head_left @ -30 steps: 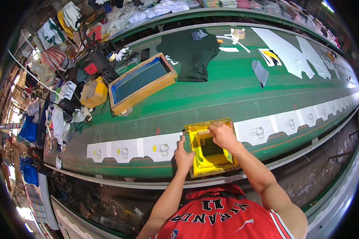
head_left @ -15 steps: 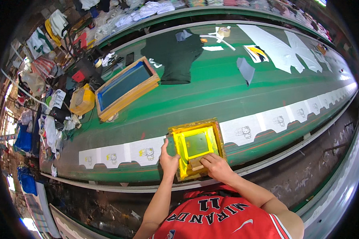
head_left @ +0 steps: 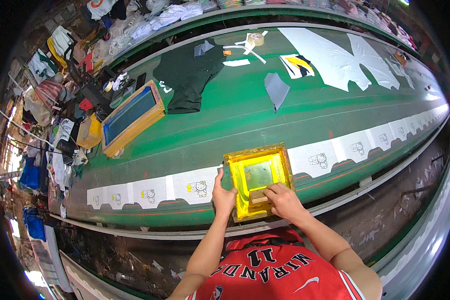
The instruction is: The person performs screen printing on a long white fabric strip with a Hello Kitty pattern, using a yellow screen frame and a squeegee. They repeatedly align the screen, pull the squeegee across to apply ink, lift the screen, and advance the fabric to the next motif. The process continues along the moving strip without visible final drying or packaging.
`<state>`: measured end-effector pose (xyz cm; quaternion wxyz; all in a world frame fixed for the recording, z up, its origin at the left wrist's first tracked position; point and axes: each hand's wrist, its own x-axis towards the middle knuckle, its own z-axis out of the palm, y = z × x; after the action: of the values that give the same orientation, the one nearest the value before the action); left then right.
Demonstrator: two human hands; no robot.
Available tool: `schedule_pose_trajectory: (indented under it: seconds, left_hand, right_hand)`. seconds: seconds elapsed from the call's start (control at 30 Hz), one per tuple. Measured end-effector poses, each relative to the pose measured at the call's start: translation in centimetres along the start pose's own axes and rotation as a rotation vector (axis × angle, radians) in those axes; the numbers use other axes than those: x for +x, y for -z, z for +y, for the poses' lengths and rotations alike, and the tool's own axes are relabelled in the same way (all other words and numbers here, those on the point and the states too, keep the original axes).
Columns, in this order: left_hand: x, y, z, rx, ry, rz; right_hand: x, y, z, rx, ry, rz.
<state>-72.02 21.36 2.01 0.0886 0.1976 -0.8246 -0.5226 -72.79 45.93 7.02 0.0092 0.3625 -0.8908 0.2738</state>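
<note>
A yellow-taped screen printing frame [head_left: 288, 167] lies on the near edge of the green table, over the row of white pieces. My left hand [head_left: 224, 196] grips its left side, thumb up along the edge. My right hand [head_left: 283, 201] pinches a wooden squeegee [head_left: 257, 196] at the lower part of the screen, below the mesh window. Left of the frame, a white piece [head_left: 180, 186] bears a cartoon cat print with yellow in it. The piece on the right [head_left: 305, 156] shows a similar print in dark outline only. Whatever lies beneath the frame is hidden.
A larger wooden screen frame [head_left: 135, 126] rests at the left beside a yellow container [head_left: 89, 131]. Farther back lie dark fabric [head_left: 187, 75], a tape roll [head_left: 255, 39], a grey scrap [head_left: 276, 90] and white cut sheets [head_left: 320, 55]. A pale rail [head_left: 180, 235] borders the table's near side.
The frame, with both hands and the squeegee, has moved right along the row by one piece. The piece it covered now lies uncovered at its left, with yellow in its print. My view shifted right too.
</note>
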Motion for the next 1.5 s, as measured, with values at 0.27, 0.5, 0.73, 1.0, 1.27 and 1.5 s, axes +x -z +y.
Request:
schedule_pose_trajectory:
  seconds: [0.27,0.5,0.73,1.0,1.27,1.5]
  left_hand:
    - [-0.3,-1.1,0.1,0.085,0.066,0.023]
    - [-0.3,-1.3,1.7,0.128,0.162,-0.016]
    - [-0.2,-1.4,-0.3,0.17,0.077,0.001]
    - [-0.3,-1.3,-0.4,0.165,0.033,0.006]
    - [-0.5,-1.4,-1.1,0.095,0.061,0.007]
    - [-1.4,-3.3,2.2,-0.031,0.014,0.013]
  right_hand:
    - [-0.8,-0.5,2.1,0.059,0.032,0.075]
    - [-1.8,0.9,1.5,0.12,0.029,-0.017]
    - [-0.9,-1.6,2.1,0.041,0.13,0.064]
    - [11.5,-0.2,5.8,0.052,0.036,0.133]
    - [-0.5,-0.8,0.7,0.034,0.049,-0.011]
    - [-2.6,2.3,3.0,0.092,0.051,-0.017]
